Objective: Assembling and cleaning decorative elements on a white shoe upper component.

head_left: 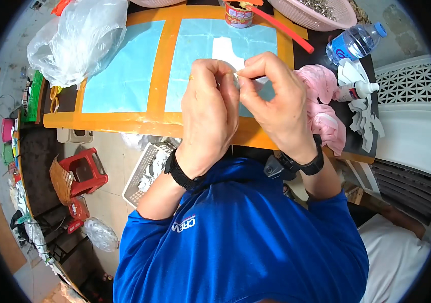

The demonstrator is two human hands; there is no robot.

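Observation:
Above the blue table mat (195, 40), both my hands are brought together at their fingertips. A flat white cut-out piece (225, 50) shows just beyond the fingers, its near end running in between them. My right hand (278, 98) pinches at its edge with thumb and forefinger, the other fingers curled. My left hand (208, 111) is closed beside it, fingers bent inward, and its own back hides most of its grip. Whether anything small is also between the fingertips cannot be made out.
A clear plastic bag (81, 43) lies at the left. At the far side are a small red tub (239, 15), a red stick (283, 30) and a pink basket (321, 12). Rightward are a water bottle (354, 43), pink cloth (321, 96), a white squeeze bottle (354, 91) and white scraps (364, 123).

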